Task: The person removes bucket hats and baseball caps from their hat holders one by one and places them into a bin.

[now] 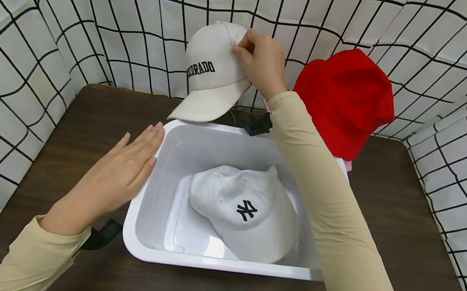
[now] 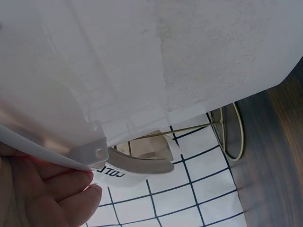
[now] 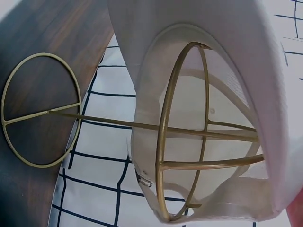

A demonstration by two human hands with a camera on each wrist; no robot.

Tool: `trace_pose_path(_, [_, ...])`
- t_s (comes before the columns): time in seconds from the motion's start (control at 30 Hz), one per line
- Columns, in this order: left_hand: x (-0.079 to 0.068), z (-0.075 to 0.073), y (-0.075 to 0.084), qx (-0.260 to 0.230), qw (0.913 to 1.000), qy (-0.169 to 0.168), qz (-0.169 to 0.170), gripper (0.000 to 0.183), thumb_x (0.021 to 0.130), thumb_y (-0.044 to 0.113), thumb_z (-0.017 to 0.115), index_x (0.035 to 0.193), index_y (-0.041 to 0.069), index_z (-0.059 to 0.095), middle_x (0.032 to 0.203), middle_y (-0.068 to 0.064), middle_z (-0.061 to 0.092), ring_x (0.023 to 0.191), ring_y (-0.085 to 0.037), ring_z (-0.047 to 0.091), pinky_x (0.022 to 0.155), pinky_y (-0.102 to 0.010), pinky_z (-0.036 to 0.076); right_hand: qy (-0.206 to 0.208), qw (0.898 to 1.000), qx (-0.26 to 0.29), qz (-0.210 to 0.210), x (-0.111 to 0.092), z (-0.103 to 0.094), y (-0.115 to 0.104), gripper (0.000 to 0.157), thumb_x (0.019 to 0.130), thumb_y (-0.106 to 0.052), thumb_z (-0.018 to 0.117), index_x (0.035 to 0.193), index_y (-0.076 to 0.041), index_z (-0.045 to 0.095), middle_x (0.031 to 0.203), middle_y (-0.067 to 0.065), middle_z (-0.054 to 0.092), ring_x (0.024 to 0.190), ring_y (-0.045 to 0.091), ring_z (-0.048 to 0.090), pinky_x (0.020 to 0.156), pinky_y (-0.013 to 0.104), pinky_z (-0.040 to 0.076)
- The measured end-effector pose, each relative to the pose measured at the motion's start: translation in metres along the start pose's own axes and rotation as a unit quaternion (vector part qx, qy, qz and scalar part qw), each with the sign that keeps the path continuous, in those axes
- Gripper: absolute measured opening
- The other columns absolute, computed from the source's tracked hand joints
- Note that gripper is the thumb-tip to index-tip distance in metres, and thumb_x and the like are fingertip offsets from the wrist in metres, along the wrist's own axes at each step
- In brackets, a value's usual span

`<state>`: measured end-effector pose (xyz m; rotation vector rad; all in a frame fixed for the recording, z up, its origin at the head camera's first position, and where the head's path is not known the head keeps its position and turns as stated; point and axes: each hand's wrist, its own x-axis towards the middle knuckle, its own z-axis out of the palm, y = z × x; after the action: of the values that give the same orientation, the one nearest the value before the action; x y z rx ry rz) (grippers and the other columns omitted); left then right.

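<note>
My right hand [image 1: 264,62] pinches the side of a white baseball cap [image 1: 214,54] with black lettering, behind the basin. In the right wrist view this cap's hollow inside [image 3: 227,99] surrounds the domed top of a gold wire hat stand [image 3: 163,142]; the hand itself is out of that view. My left hand [image 1: 121,169] lies with extended fingers along the left rim of a white plastic basin [image 1: 141,247]; in the left wrist view its fingertips [image 2: 71,187] touch the rim's edge. Inside the basin lies another white cap [image 1: 246,213] with a black monogram.
A red cap [image 1: 344,99] stands behind the basin at the right, with a bit of pink [image 1: 348,165] below it. The dark wooden table [image 1: 80,142] is enclosed at the back and sides by white cloth with a black grid [image 1: 145,11].
</note>
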<state>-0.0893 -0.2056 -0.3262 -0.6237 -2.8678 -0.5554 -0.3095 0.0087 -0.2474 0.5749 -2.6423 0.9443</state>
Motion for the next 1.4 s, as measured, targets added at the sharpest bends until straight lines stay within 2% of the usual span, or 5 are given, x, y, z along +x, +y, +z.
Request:
trace_pose_path(0.37, [0.000,0.001,-0.001,0.002,1.0000,-0.001,-0.001,0.053,0.101,0.017,0.038,0.148,-0.001,0.023,0.153,-0.015,0.022,0.139,-0.031,0.024,0.110,-0.056,0.015,0.041,0.997,0.051,-0.028,0.001,-0.002,-0.004,0.015,0.091,-0.019,0.064,0.090,-0.004,0.062,0.090,0.003,0.067,0.081,0.007,0.057,0.070,0.016,0.044])
trace_pose_path(0.6, [0.000,0.001,0.000,0.004,1.0000,0.002,0.001,0.053,0.101,0.017,0.039,0.148,-0.002,0.023,0.152,-0.016,0.024,0.139,-0.031,0.024,0.110,-0.056,0.015,-0.026,0.995,0.095,0.001,0.003,-0.003,-0.002,0.014,0.097,-0.019,0.052,0.099,-0.007,0.046,0.086,0.004,0.049,0.079,0.012,0.045,0.067,0.020,0.036])
trace_pose_path(0.9, [0.000,0.002,-0.001,0.001,1.0000,-0.001,0.001,0.053,0.101,0.017,0.038,0.148,-0.001,0.022,0.153,-0.016,0.022,0.139,-0.031,0.024,0.110,-0.056,0.015,-0.082,0.971,0.212,0.073,0.005,0.001,0.001,0.026,0.101,-0.014,0.040,0.124,-0.005,0.050,0.103,0.006,0.054,0.093,0.014,0.053,0.077,0.029,0.048])
trace_pose_path(1.13, [-0.001,0.002,-0.001,0.001,1.0000,0.003,0.001,0.053,0.100,0.016,0.039,0.147,-0.002,0.023,0.152,-0.017,0.024,0.139,-0.032,0.024,0.110,-0.056,0.015,-0.106,0.967,0.211,0.094,0.007,0.002,-0.001,0.037,0.099,-0.029,0.047,0.126,-0.005,0.054,0.111,0.008,0.059,0.093,0.017,0.061,0.078,0.031,0.053])
trace_pose_path(1.4, [-0.001,0.002,0.000,0.000,1.0000,0.004,0.001,0.053,0.100,0.017,0.039,0.147,-0.002,0.024,0.153,-0.016,0.023,0.139,-0.031,0.024,0.110,-0.057,0.016,-0.072,0.983,0.149,0.080,0.010,0.006,-0.001,0.028,0.096,-0.024,0.056,0.114,-0.003,0.063,0.105,0.006,0.063,0.087,0.014,0.061,0.076,0.026,0.052])
